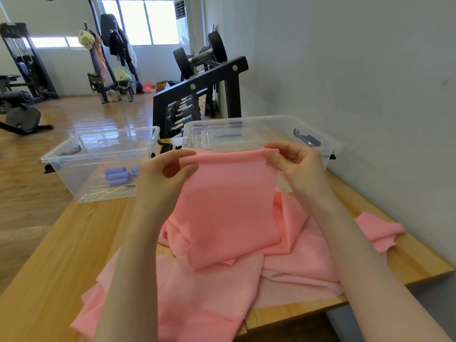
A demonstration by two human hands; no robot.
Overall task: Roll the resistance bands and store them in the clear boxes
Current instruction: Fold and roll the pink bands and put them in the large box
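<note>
wooden table (61, 243): runs along the wall and carries all the task items. its far end holds two clear boxes, its near end a heap of pink sheet.

pink resistance band (232, 208): a long, wide, thin sheet. its upper end is lifted clear of the table, between the two hands and in front of the right clear box. the rest hangs down and lies crumpled across the near table, one end trailing toward the wall side. judged light, very soft and limp, with no stiffness of its own. it drapes and creases freely. the surface looks matte, so probably not slippery, though thin layers may slide over one another. best taken at the two top corners of the short edge, kept taut across the width so that a roll starts straight. a hold at mid-sheet would likely bunch it.

right clear box (318, 134): open, at the far end by the wall. it seems to hold a clear lid or insert; other contents cannot be told.

left clear box (74, 169): open, apart from the right one. purple rolled bands (118, 175) lie inside on its floor.

left hand (160, 176): fingers curled, thumb and fingers pinching the band's upper left corner.

right hand (298, 161): fingers curled, pinching the upper right corner, where the edge appears folded over.
</note>
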